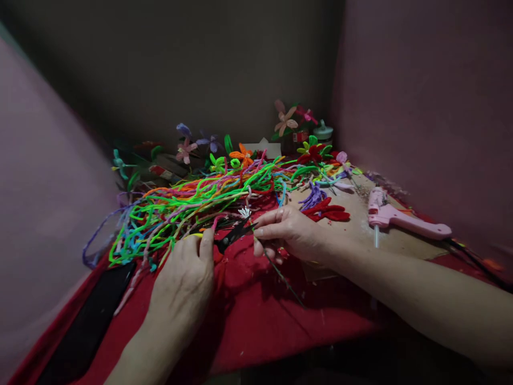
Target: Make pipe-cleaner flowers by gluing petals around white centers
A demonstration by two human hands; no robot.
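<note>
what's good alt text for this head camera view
Two bare hands work over a red cloth: the left holds dark scissors, the right a thin green stem. Behind lie bright fuzzy craft stems and flowers; a pink glue gun rests at right.

- Red cloth [256, 331], a heap of fuzzy stems [188, 200] on it
- Right of the heap, a tan board [352, 241] bearing a pink glue gun [404, 218]
- By the heap's near left, a black slab [86, 326]

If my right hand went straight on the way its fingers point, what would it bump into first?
Your right hand would probably meet the black scissor blades first, though depth is unclear.
</note>
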